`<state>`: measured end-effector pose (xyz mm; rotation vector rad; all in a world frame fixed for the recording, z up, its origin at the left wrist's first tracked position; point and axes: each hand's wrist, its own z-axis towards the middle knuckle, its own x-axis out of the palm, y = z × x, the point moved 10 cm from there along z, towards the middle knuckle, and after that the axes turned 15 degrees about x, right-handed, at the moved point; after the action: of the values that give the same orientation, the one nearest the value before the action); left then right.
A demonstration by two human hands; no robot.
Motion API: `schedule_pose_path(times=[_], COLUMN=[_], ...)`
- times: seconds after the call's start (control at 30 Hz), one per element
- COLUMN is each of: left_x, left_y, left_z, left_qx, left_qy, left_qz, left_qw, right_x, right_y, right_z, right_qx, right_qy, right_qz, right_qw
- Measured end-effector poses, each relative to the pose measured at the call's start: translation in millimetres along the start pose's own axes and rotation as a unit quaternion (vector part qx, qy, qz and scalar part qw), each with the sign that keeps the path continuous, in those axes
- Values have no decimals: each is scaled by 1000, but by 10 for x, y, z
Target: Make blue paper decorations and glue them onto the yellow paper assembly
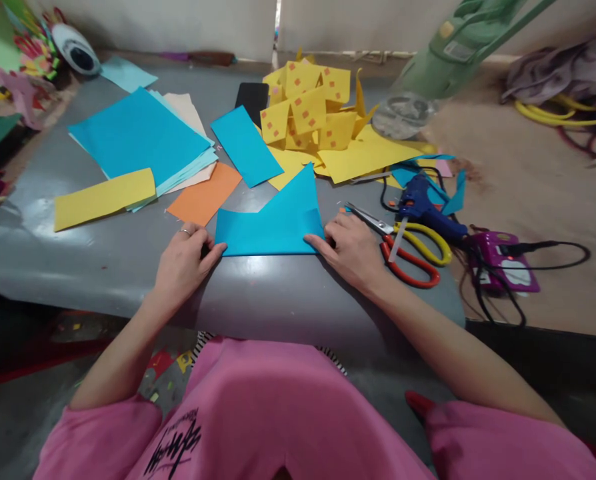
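Note:
A blue sheet of paper (265, 233) lies on the grey table in front of me, folded along its near edge, with a pointed flap standing out at the upper right. At its lower left corner, my left hand (185, 260) has thumb and curled fingers closed on the edge. My right hand (351, 250) grips the right edge the same way, its thumb pressed on the paper. Close to the right hand lie scissors (411, 250) with one red and one yellow handle, blades slightly apart. An orange piece of paper (205, 193) is just beyond my left hand.
Blue and pale sheets (138, 137) are stacked at the left, beside a yellow strip (105, 199). Dotted yellow paper pieces (305, 110) stand at the back, near a phone (252, 100) and a green bottle (441, 63). A corded blue glue gun (428, 210) lies right.

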<state>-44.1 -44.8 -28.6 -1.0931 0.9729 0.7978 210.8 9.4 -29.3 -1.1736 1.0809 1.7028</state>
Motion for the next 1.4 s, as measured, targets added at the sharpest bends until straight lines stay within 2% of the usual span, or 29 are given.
schedule_pose_path(times=[0.4,0.73,0.93,1.07,1.3,1.4], left_x=[11,3,-1,-19,1,-22], left_y=[-48,-11,-16,16,11,-68], left_z=[5,15,54,59,41,68], left_qx=[25,-3,2,-24,-31,14], left_qy=[14,14,18,18,38,22], left_qz=[47,39,4,8,39,73], left_qw=[998,999,1000,1000,998,997], right_x=[58,71,41,25,30,45], right_y=[7,-19,-25,-14,-9,-16], right_z=[25,65,78,83,73,72], right_qx=[4,16,9,10,6,7], right_qy=[9,3,-10,-7,-11,-11], right_qz=[-74,-63,-39,-40,-46,-42], right_qw=[997,998,999,999,999,999])
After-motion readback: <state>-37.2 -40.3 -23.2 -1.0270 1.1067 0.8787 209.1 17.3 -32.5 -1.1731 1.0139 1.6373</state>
